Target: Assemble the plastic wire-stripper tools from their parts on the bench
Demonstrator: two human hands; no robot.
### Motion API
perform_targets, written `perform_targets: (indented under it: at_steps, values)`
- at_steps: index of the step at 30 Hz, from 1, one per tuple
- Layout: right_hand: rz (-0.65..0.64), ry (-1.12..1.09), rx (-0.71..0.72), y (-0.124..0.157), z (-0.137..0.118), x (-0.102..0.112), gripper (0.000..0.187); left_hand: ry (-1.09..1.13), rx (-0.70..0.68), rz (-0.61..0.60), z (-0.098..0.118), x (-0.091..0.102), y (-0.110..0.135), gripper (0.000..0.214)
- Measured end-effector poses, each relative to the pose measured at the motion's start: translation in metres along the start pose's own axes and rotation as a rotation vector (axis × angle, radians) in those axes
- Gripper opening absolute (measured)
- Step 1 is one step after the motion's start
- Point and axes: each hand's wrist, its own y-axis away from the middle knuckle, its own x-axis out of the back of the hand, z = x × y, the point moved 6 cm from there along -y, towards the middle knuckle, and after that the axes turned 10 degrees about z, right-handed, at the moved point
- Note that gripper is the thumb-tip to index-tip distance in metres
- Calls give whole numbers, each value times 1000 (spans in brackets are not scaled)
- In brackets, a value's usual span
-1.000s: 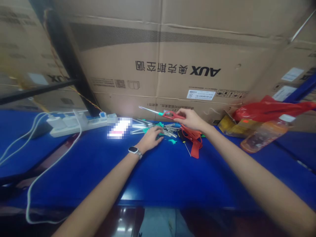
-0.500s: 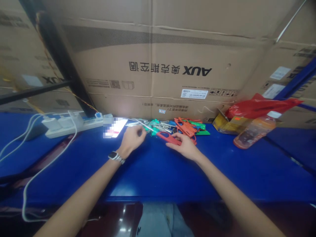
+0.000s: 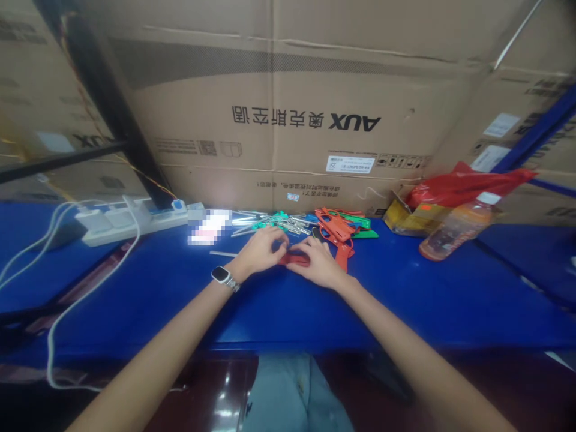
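Observation:
My right hand [image 3: 317, 264] is closed on a red plastic handle [image 3: 294, 259], shaped like that of a long-necked lighter. At its left end my left hand [image 3: 261, 249], a watch on its wrist, pinches it, the fingers covering much of the join. A thin metal tube [image 3: 222, 254] sticks out to the left from behind the left hand, in line with the handle. Just beyond the hands lie loose metal tubes [image 3: 245, 221] and green plastic pieces [image 3: 279, 217]. Orange plastic handle pieces [image 3: 337, 228] are heaped beside my right hand, with green ones [image 3: 362, 222] behind.
A lit phone screen [image 3: 211, 227], partly blurred, lies left of the tubes. Farther left is a power strip [image 3: 103, 235] with white cables. To the right stand a yellow box [image 3: 396, 223], a red bag [image 3: 454, 186] and a tilted drink bottle [image 3: 456, 231]. Large cartons [image 3: 279, 78] wall the back.
The red handle and its tube have turned level and come nearer me. My left hand has moved right onto the handle's end, and my right hand has shifted left.

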Motion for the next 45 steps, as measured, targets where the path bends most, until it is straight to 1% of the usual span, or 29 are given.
perform_targets:
  at_steps: [3,4,6,8,11,14,16,18,20,22,25,27,29,31,33,34,38,41,45]
  values:
    - [133,78,-183,4,20,22,27,9,-53,-73,4,-13,-5,12]
    - [149,129,-253,5,27,28,25,15,-74,-100,7,-18,-6,15]
    - [109,239,-374,3,37,34,27,28,-111,-158,11,-26,-4,26]
    - [22,331,-456,-2,44,34,32,40,-132,-212,12,-34,-1,33]
    - [-44,411,-480,-13,46,30,35,27,-129,-246,7,-37,6,31]
    - [-49,434,-482,-21,47,28,33,-1,-89,-239,-2,-33,11,29]
    - [-31,418,-497,-22,49,29,30,-8,-54,-224,-7,-29,12,29]
    - [28,357,-519,-22,50,32,25,-16,-25,-211,-10,-26,12,28]
    - [125,204,-540,-23,50,34,21,-21,-5,-212,-13,-23,12,27]
    - [212,-58,-553,-25,47,29,20,-14,15,-223,-16,-21,12,26]
    - [308,-480,-536,-36,38,15,18,-9,64,-234,-22,-17,14,25]
    - [359,-682,-497,-45,29,6,22,-7,90,-223,-24,-15,15,29]
    - [357,-829,-433,-54,20,-1,32,2,95,-202,-25,-15,16,35]
    - [289,-936,-367,-60,12,-8,42,7,95,-183,-25,-18,16,34]
    - [227,-987,-315,-60,7,-11,47,18,98,-181,-25,-22,17,30]
    - [214,-989,-293,-58,7,-11,46,32,102,-183,-26,-25,17,28]
    - [251,-905,-221,-43,11,-6,34,113,118,-192,-25,-30,18,26]
    - [258,-862,-229,-36,14,-5,31,127,130,-199,-25,-31,17,24]
    - [209,-783,-273,-34,13,-5,30,126,143,-200,-26,-32,17,23]
